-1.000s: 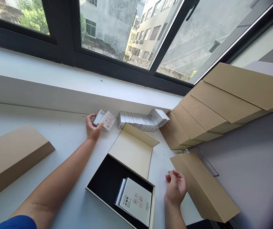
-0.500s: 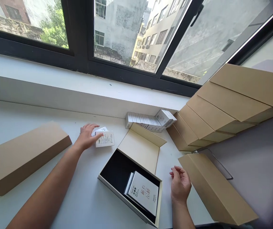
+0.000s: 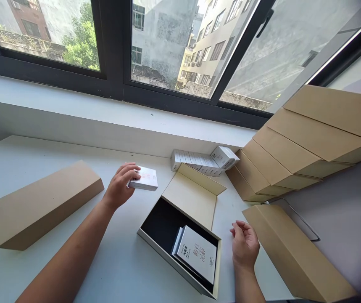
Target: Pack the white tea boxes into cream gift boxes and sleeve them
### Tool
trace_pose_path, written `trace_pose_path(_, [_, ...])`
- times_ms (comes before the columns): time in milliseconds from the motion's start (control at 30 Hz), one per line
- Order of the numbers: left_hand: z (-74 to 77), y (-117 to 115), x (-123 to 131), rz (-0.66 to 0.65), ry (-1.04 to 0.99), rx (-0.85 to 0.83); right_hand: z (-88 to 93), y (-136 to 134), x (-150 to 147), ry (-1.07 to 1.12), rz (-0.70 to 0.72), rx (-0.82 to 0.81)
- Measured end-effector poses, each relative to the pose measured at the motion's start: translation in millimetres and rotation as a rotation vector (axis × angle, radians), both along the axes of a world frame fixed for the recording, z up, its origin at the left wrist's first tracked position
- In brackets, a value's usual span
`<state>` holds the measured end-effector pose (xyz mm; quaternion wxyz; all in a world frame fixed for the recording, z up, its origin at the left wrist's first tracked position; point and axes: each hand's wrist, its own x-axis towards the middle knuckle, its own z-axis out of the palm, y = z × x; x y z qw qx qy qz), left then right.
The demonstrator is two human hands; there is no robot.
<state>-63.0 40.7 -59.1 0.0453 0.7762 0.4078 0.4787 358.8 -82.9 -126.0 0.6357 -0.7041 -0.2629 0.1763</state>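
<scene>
My left hand [image 3: 119, 187] grips a pair of small white printed boxes [image 3: 144, 179], stacked and lifted just above the white table [image 3: 57, 151]. To its right lies an open gift box [image 3: 167, 252] with a black inside and its cream lid [image 3: 189, 197] folded back. Two white printed boxes [image 3: 196, 257] lie in its right half. My right hand [image 3: 245, 245] rests loosely curled and empty on the table beside that gift box, next to a kraft box [image 3: 296, 252].
A row of small white boxes [image 3: 205, 160] stands against the sill wall. Several kraft boxes [image 3: 303, 143] lean stacked at the right. Another kraft box [image 3: 41, 202] lies at the left. A wire stand [image 3: 300, 219] shows behind the near kraft box.
My left hand pulled the two small white boxes away from the sill wall, laid them together and lifted them toward the open gift box. My right hand stayed put.
</scene>
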Motion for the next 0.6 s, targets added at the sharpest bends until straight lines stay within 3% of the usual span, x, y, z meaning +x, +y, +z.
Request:
trace_pose_path(100, [-12.6,8,-6,0.107,-0.099,0.036,0.3,-1,0,-0.013,0.013,-0.01])
trace_pose_path(300, [-47.2,27,-16,0.128,-0.266,-0.396,0.2,1,-1,-0.029,0.045,-0.037])
trace_pose_path(467, [-58.1,31,-20,0.131,-0.421,-0.508,1.6,-1,-1,-0.062,0.064,-0.079])
trace_pose_path(600, [-59.8,31,-26,0.172,-0.422,-0.605,2.3,-1,-2,-0.074,0.067,-0.088])
